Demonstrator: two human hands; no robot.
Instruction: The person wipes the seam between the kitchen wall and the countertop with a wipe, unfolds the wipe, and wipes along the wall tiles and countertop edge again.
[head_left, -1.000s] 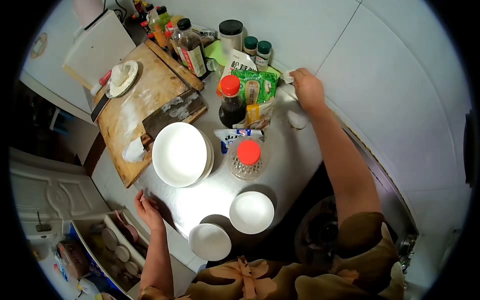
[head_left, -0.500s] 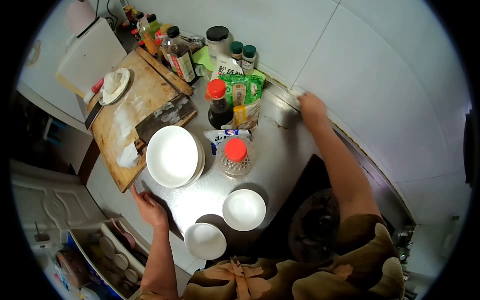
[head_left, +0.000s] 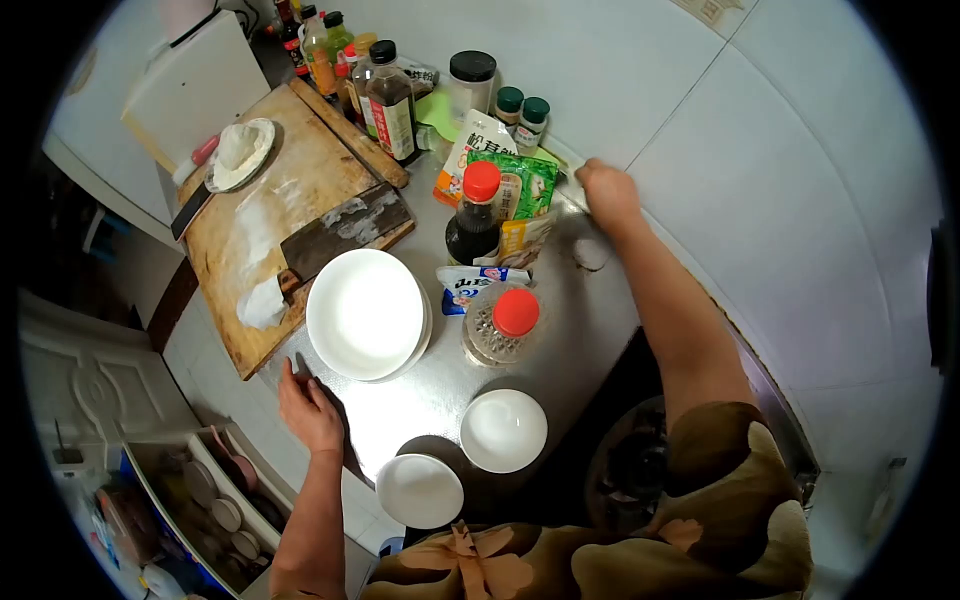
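Note:
My left hand (head_left: 310, 410) is at the left edge of the metal counter, fingers stretched out and apart, holding nothing. Beside it stand stacked white bowls (head_left: 364, 314) and the corner of a wooden cutting board (head_left: 290, 195). At the back wall, my right hand (head_left: 608, 195) has its fingers curled closed; whatever they may hold is hidden. Closest to that hand are a green seasoning packet (head_left: 540, 185) and a yellow-and-beige packet (head_left: 525, 240). A dark sauce bottle with a red cap (head_left: 474, 235) and a glass jar with a red lid (head_left: 495, 335) stand nearby.
A cleaver (head_left: 345, 230) and a plate of dough (head_left: 240, 155) rest on the board. Two small white bowls, one nearer (head_left: 420, 490) and one farther (head_left: 504, 430), sit in front. Sauce bottles (head_left: 392, 110) crowd the back. A black stove (head_left: 625, 460) lies at right; an open drawer (head_left: 200, 500) juts out below left.
My right hand has moved left along the wall toward the packets. My left hand's fingers have lifted and spread slightly. The view has shifted, moving the counter items right in the picture.

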